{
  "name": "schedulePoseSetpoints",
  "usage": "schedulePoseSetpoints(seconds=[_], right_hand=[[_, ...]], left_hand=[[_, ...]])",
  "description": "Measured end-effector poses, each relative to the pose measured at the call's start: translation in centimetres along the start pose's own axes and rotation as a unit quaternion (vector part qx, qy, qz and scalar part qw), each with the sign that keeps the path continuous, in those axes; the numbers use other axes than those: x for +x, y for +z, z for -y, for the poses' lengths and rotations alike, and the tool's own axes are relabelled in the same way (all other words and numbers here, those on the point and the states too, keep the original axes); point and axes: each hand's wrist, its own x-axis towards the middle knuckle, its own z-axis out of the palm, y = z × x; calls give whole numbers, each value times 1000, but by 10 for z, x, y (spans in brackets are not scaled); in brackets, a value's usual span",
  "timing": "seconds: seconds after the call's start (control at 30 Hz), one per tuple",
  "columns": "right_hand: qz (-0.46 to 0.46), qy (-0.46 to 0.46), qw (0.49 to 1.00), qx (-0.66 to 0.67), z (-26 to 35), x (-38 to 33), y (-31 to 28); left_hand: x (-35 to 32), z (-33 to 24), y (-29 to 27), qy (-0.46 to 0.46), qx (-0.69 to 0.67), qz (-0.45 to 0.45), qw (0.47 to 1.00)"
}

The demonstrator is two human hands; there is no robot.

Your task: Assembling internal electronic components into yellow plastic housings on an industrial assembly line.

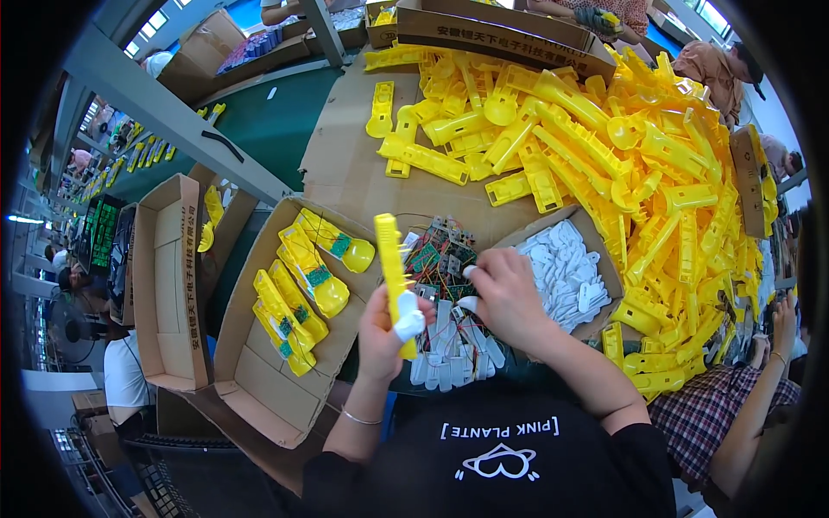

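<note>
A long yellow plastic housing half (391,250) stands nearly upright in my left hand (380,332), whose fingers are wrapped round its lower part. White finger cots cover some fingertips on both hands. My right hand (511,289) is at the edge of a heap of circuit boards with thin wires (445,259), fingers curled inward; whatever they pinch is hidden. Just below that heap lie several white strip-shaped parts (445,354) with red and dark wires. Beside my right hand is a cardboard tray (609,268) full of small white plastic pieces (566,276).
To the left, an open cardboard box (259,393) holds several yellow housings fitted with green boards (315,276). Another cardboard tray (164,293) stands beyond it. A large heap of yellow housings (596,138) covers the right and far side. A metal post (190,112) slants across the left. Other people work around the bench.
</note>
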Motion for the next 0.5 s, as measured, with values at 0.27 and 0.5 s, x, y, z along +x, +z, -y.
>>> schedulePoseSetpoints(seconds=[0.27,0.5], right_hand=[[73,-70,995,23,16,13,-49],[167,126,909,360,-2,29,-70]], left_hand=[[9,-5,2,51,40,3,998],[13,-15,27,51,-61,78,994]])
